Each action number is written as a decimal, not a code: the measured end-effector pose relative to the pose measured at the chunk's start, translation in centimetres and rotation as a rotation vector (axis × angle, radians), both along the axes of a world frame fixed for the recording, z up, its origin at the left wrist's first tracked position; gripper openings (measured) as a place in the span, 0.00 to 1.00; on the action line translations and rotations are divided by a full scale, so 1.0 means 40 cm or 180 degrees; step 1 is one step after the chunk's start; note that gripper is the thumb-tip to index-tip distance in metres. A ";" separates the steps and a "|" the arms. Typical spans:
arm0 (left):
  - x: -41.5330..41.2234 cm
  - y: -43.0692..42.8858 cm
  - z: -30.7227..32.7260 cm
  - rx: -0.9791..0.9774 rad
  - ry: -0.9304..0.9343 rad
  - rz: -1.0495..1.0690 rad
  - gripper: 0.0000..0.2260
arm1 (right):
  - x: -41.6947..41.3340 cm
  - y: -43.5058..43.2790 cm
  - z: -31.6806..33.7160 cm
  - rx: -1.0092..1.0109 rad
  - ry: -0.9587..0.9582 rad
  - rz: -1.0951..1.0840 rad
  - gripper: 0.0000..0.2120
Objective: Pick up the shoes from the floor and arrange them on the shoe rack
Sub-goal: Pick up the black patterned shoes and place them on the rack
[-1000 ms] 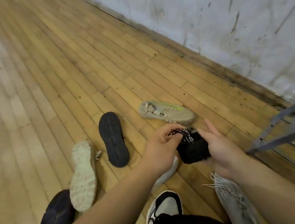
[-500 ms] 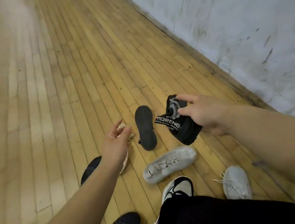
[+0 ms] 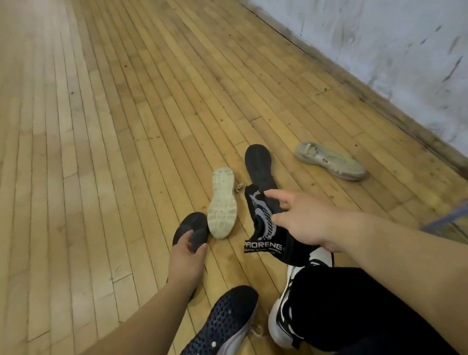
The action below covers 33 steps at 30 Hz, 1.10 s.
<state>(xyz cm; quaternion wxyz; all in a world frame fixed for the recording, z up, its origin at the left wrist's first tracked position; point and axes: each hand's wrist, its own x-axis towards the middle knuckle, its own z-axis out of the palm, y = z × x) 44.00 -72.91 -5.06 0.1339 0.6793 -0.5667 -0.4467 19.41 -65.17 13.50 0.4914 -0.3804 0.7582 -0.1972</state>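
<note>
Closest to us are a dark mesh shoe (image 3: 218, 330) and a white-and-black sneaker (image 3: 283, 321), apparently on our own feet.

Just beyond them, our left hand (image 3: 187, 257) grips the near end of a dark shoe (image 3: 194, 227) lying on the floor (image 3: 102, 167), with the thumb on one side and the fingers curled over the other. We judge it light, with a soft upper and a stiffer sole. The end we hold should carry it.

Our right hand (image 3: 303, 222) holds a black printed fabric item (image 3: 264, 235), which hangs limp below the palm while the forefinger points out straight. We cannot tell whether it is a sock-like shoe or a pouch. It is floppy and needs bunching, not pinching.

Beside the dark shoe, touching or nearly so, a white-soled shoe (image 3: 222, 203) lies sole up. Its chunky, rigid sole makes the midfoot the place to grasp it.

Beyond that lies a black sole-up shoe (image 3: 259, 165), partly behind the fabric item. Farthest off, near the wall (image 3: 405, 50), lies a beige shoe (image 3: 330, 161).

A grey-blue bar (image 3: 459, 212) at the right edge is possibly the rack.
</note>
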 end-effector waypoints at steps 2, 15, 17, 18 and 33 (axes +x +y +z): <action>0.038 0.014 -0.038 0.0065 -0.0312 -0.0114 0.32 | 0.001 0.014 -0.003 0.0041 0.0149 0.0061 0.28; 0.178 0.016 -0.178 0.0532 -0.1539 -0.1124 0.58 | -0.033 0.002 -0.061 0.0026 0.0479 0.0059 0.28; 0.166 0.022 -0.177 0.0490 -0.1546 -0.1135 0.56 | -0.033 -0.008 -0.069 0.0024 0.0519 0.0108 0.28; 0.160 0.026 -0.171 0.0478 -0.1459 -0.1118 0.55 | -0.033 -0.012 -0.073 0.0032 0.0534 0.0140 0.28; 0.125 0.027 -0.091 0.0906 0.0860 0.0601 0.37 | -0.043 -0.075 -0.081 -0.0062 0.0438 -0.0033 0.29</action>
